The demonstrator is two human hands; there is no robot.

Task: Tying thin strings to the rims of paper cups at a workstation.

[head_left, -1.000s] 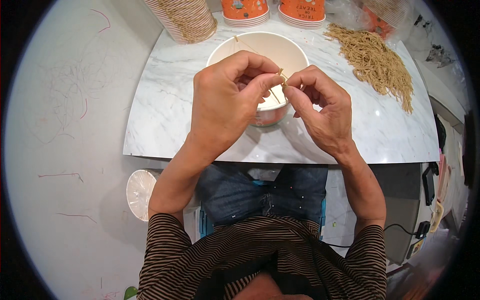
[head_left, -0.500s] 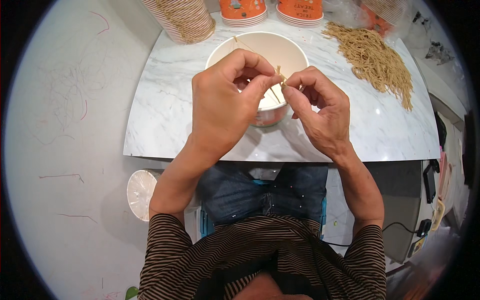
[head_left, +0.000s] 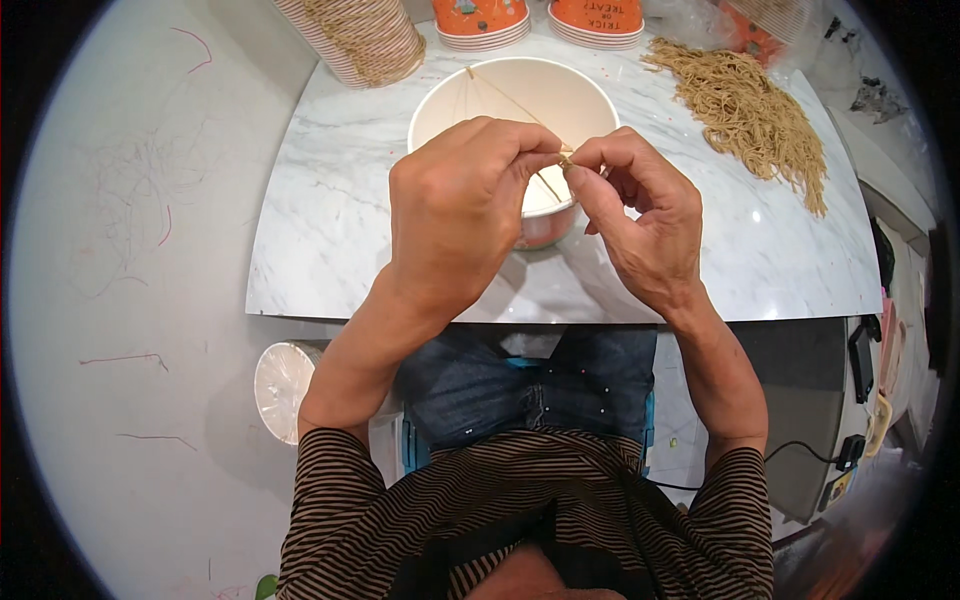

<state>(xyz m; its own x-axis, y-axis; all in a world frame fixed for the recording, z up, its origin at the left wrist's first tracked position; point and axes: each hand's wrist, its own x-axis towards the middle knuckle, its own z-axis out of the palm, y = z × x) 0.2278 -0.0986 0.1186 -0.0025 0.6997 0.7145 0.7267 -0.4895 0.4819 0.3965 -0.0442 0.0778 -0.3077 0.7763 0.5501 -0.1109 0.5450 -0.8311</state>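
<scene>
A round white-lined paper bucket (head_left: pixel 545 90) with an orange outside stands on the marble-patterned table (head_left: pixel 325 230) in front of me. A thin tan string (head_left: pixel 512 102) runs slantwise from the far left of its rim to my fingertips at the near right rim. My left hand (head_left: pixel 448 215) pinches the string between thumb and forefinger, its back hiding part of the bucket. Opposite it, my right hand (head_left: pixel 648 215) is closed in a pinch on the same string, almost touching the left fingertips. What the string does between the fingers is too small to make out.
A tilted stack of buckets (head_left: pixel 400 50) with strings stands at the far left. Two orange bucket stacks (head_left: pixel 482 22) sit at the back. Many cut tan strings (head_left: pixel 755 115) lie heaped at the right. A plastic-wrapped white stack (head_left: pixel 284 388) is below the table's left side.
My left hand has turned and its fingers have closed nearer the right fingertips. The upright string end between the hands has dropped from sight. The slanting string shows more fully.
</scene>
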